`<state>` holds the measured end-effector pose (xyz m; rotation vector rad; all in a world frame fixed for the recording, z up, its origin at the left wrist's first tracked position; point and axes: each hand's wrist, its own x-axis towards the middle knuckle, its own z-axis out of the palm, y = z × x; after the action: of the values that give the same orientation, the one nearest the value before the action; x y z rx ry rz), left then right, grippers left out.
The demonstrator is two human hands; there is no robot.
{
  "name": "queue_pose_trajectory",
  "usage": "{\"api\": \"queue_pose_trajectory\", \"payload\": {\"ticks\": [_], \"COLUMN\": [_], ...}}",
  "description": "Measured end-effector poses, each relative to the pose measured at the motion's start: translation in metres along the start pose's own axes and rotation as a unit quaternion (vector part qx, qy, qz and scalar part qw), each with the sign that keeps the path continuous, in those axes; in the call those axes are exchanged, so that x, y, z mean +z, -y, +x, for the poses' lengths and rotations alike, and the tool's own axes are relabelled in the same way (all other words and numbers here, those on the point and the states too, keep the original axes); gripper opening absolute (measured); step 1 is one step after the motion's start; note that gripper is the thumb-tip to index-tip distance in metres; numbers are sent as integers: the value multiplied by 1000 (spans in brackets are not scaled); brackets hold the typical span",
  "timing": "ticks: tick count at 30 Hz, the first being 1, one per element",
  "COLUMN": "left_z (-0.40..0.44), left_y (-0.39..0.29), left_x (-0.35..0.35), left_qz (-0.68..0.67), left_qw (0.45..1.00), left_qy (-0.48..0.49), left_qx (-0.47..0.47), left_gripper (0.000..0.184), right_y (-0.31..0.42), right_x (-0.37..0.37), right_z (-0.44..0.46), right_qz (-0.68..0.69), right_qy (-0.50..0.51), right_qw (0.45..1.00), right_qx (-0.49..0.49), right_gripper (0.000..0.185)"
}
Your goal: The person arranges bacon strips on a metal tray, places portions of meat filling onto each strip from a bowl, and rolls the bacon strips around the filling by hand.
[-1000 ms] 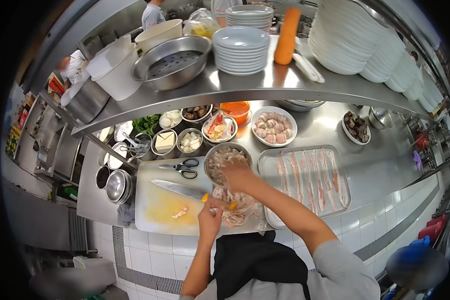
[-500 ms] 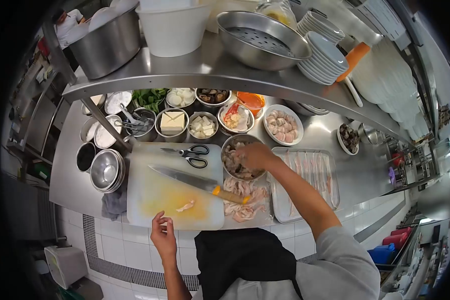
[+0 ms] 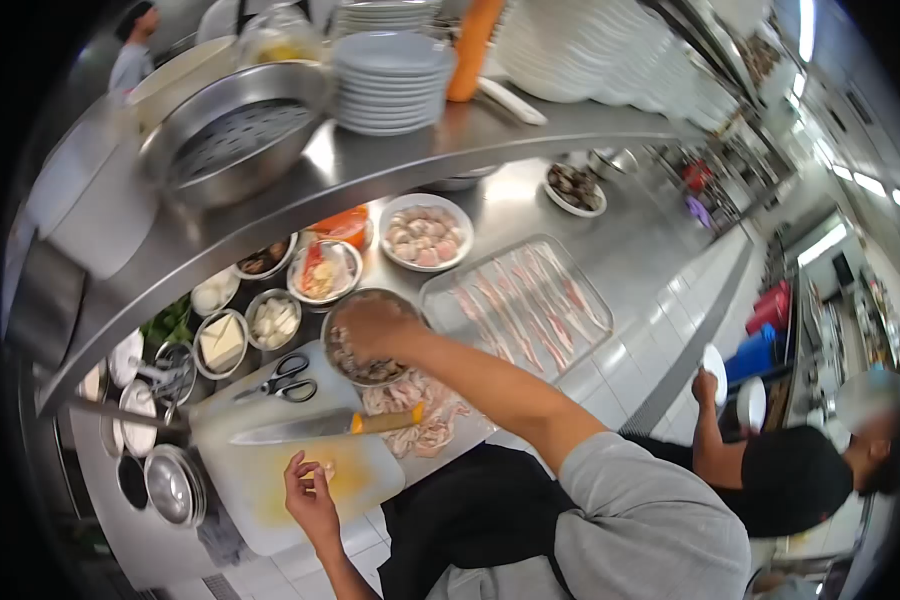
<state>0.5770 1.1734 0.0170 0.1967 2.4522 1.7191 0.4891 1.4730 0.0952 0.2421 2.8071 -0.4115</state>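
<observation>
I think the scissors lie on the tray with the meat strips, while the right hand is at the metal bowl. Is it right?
No: the head view shows the scissors on the cutting board, not the tray; the right hand is at the metal bowl.

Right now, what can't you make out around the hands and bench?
Head view: whether the right hand holds anything; it is blurred over the steel bowl.
Head view: far part of the orange container, hidden by the shelf.
Head view: far part of the greens, behind that shelf.
</observation>
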Motion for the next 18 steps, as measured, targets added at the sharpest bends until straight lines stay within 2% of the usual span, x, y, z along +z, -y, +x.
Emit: {"api": "queue_pose_trajectory", "payload": {"ticks": [1,3,4,6,8,9,11,13,15,18], "left_z": [5,16,19,23,25,24,23,18,15,16], "left_y": [-2,-6,-12,-17,-17,-17,-14,-14,-18,-14], "left_x": [0,3,4,5,8,8,8,6,5,4], "left_qz": [21,31,25,25,0,5,16,17,12,28], "left_qw": [1000,999,999,998,998,998,998,999,999,999], "left_qy": [4,30,32,35,31,29,33,9,32,40], "left_qx": [2,27,31,35,58,58,54,38,23,17], "left_gripper": [37,37,37,37,35,35,34,34,35,34], "right_y": [4,12,6,-19,-38,-39,-45,-48,-66,-72], "right_x": [8,23,36,76,92,86,69,33,38,11], "right_z": [0,3,6,23,45,51,42,29,32,15], "right_qz": [9,-80,-72,-85,-56,-33,-15,60,151,175], "right_qy": [-7,48,44,-49,-26,-2,-53,-24,-126,-92], "right_qw": [1000,995,995,995,998,999,998,997,971,973], "right_qx": [16,39,49,5,7,5,8,-31,-133,-119], "right_gripper": [54,56,56,56,54,53,41,39,42,46]}}
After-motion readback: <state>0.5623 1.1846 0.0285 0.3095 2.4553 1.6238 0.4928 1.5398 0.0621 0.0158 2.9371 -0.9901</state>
